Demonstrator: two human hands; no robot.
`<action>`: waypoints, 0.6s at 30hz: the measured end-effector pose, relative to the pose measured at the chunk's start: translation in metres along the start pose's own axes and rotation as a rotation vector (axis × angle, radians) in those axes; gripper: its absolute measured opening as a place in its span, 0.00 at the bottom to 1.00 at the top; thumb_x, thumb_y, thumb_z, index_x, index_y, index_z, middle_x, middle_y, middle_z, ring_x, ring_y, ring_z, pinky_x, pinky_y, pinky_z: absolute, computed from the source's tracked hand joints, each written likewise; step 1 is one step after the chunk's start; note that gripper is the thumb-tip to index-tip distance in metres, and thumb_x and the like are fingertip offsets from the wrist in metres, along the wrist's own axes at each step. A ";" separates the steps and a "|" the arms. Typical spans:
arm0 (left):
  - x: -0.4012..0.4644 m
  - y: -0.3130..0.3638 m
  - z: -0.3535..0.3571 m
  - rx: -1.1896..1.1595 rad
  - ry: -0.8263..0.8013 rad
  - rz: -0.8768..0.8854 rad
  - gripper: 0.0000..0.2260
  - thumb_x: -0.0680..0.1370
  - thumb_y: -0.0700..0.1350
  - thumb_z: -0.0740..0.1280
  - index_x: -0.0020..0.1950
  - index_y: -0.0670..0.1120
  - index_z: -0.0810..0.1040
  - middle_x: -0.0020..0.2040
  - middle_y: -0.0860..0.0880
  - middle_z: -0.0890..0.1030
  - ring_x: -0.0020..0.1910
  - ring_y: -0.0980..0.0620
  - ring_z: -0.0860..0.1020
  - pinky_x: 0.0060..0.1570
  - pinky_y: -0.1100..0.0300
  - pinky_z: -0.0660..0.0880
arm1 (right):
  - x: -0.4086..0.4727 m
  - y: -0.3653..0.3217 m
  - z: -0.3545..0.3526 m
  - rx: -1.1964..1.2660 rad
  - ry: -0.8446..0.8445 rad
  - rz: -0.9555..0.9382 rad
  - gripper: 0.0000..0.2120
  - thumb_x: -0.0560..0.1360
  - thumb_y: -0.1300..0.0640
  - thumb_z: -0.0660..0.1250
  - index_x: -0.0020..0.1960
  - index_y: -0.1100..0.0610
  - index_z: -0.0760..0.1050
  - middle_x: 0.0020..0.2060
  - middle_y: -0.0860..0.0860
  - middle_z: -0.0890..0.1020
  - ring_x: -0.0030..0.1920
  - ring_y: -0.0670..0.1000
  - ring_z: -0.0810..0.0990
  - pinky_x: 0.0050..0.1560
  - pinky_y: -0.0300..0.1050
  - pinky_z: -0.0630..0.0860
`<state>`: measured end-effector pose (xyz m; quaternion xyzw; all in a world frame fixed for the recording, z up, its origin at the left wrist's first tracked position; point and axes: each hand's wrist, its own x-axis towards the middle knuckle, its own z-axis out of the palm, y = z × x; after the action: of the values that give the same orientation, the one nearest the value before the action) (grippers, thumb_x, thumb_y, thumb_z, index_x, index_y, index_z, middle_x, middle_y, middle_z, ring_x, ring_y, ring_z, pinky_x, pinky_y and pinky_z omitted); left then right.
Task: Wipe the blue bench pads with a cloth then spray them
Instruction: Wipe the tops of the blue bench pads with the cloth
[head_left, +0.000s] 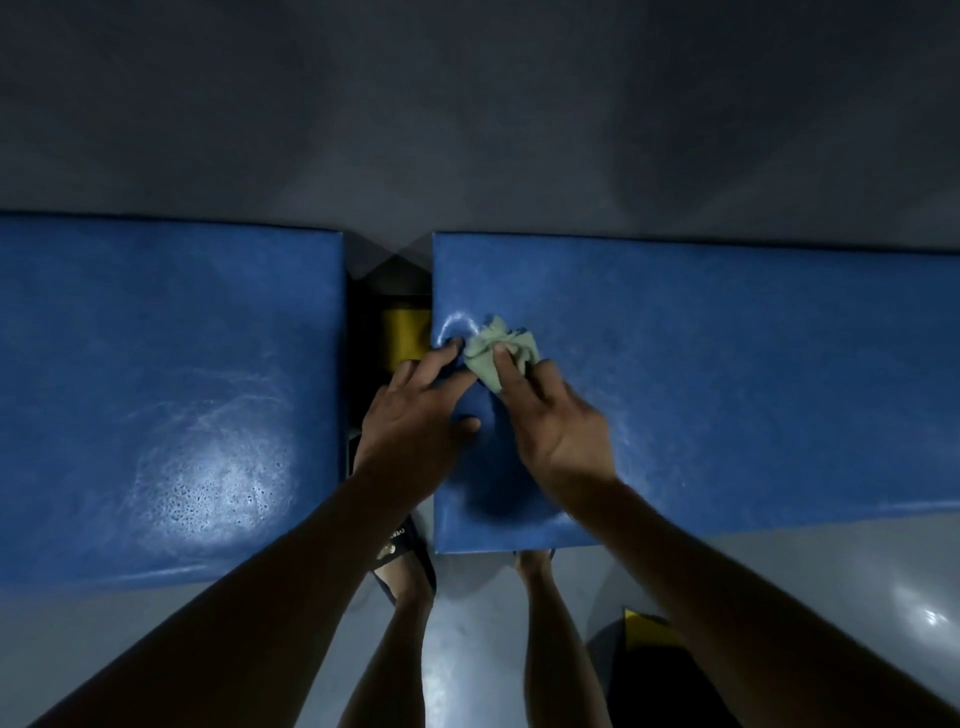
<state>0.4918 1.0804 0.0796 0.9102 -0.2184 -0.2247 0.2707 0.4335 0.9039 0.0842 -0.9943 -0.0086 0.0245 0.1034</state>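
Right pad (727, 374) cut off at 3 o'clock; right foot mostly hidden under it. Right hand (556, 421) grips crumpled cloth (498, 351) on the pad's left end. Left hand (415, 415) flat, relaxed, at 9 o'clock of cloth over the gap; left pad (166, 395), yellow part (402, 332) beyond.

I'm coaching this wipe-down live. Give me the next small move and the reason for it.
Probably sweep the cloth rightward across the right pad. The right hand holds it bunched near that pad's left edge, beside a curved wet streak, while the left hand rests at the edge; most of the pad lies beyond.
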 end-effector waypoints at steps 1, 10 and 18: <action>0.000 0.001 0.000 0.011 -0.005 -0.003 0.28 0.74 0.51 0.72 0.73 0.53 0.70 0.77 0.52 0.64 0.67 0.45 0.68 0.61 0.44 0.73 | -0.001 0.020 -0.006 -0.054 -0.014 -0.138 0.25 0.78 0.55 0.65 0.75 0.52 0.69 0.49 0.55 0.77 0.37 0.57 0.78 0.28 0.47 0.74; -0.003 -0.001 0.012 0.027 0.106 0.030 0.29 0.73 0.53 0.68 0.74 0.50 0.71 0.76 0.50 0.68 0.64 0.44 0.70 0.57 0.45 0.75 | -0.007 0.081 -0.010 0.086 0.175 0.871 0.23 0.83 0.50 0.58 0.78 0.42 0.63 0.63 0.59 0.72 0.46 0.66 0.79 0.43 0.53 0.73; -0.002 0.004 0.008 0.068 0.059 0.010 0.29 0.75 0.50 0.70 0.76 0.52 0.68 0.77 0.51 0.64 0.68 0.44 0.67 0.61 0.43 0.73 | -0.079 0.026 -0.011 0.012 -0.062 -0.117 0.26 0.77 0.52 0.68 0.74 0.47 0.71 0.52 0.52 0.77 0.38 0.54 0.78 0.32 0.46 0.75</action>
<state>0.4844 1.0751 0.0768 0.9241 -0.2224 -0.1890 0.2468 0.3553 0.8745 0.0929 -0.9902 -0.0699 0.0495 0.1103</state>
